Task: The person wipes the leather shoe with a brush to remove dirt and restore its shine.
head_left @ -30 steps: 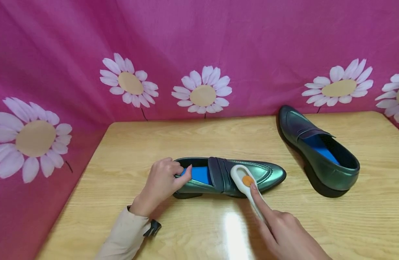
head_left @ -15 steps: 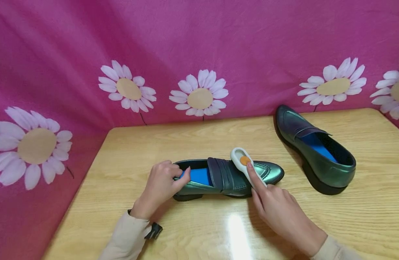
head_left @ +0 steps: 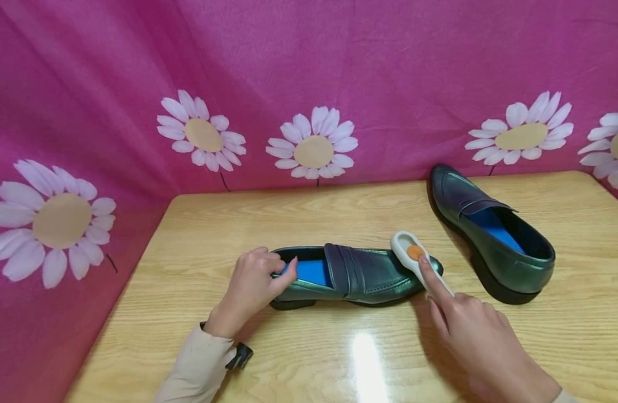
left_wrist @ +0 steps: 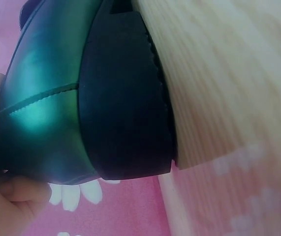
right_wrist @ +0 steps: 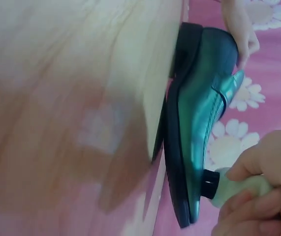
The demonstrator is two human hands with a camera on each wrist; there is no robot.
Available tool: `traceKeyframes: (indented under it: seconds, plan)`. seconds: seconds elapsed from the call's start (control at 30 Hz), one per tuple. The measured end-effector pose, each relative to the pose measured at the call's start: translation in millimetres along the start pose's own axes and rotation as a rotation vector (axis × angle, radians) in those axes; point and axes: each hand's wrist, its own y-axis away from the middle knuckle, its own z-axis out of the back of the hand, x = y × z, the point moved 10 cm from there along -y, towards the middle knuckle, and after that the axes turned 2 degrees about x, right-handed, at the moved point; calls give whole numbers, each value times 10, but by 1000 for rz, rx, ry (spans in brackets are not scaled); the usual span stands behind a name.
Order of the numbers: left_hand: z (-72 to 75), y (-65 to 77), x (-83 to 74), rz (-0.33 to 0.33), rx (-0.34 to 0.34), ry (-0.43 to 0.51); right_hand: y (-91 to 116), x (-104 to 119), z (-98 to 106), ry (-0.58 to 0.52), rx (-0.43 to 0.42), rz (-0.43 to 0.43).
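Loafer (head_left: 371, 274) crosswise, toe rightward, left fingers (head_left: 271, 262) gripping its back, right fingers (head_left: 433, 278) holding brush (head_left: 413, 251)

Room over tabletop (head_left: 268, 218) behind near shoe (head_left: 381, 271), far shoe (head_left: 485, 240) blocking right, pink cloth (head_left: 389, 67) beyond

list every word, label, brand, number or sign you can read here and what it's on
None: no readable text in any view.
The near shoe, its blue insole and the white tool show no lettering.
The far shoe shows none either.
The pink cloth shows only printed flowers.
The black piece by the left sleeve is too small to tell.
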Motion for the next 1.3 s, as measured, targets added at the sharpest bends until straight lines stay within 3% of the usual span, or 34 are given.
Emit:
traceKeyframes:
  seconds: [0.2,0.37,0.47,0.63,0.77,1.07,1.2,1.3]
  plan:
    - [-18,3,5,2,9,3,112,-226,31,11,19,-31]
    - [-27,-15,16,17,22,10,168,-256,-7,6,24,-3]
    - [-23,-21,7,13,22,8,199,-132,-68,-33,29,36]
    - [2,-16,-6,3,5,5,264,254,-306,-118,139,55]
    - [-19,-14,-8,8,14,7,320,397,-350,-153,128,84]
    - [-24,-27,-21,5,14,14,330,-219,4,-23,-86,15]
    - [-32,-30,-1,23,34,18,294,-261,23,-79,-83,16]
    - [-28,-16,4,28,38,18,303,-91,-99,-165,-2,75]
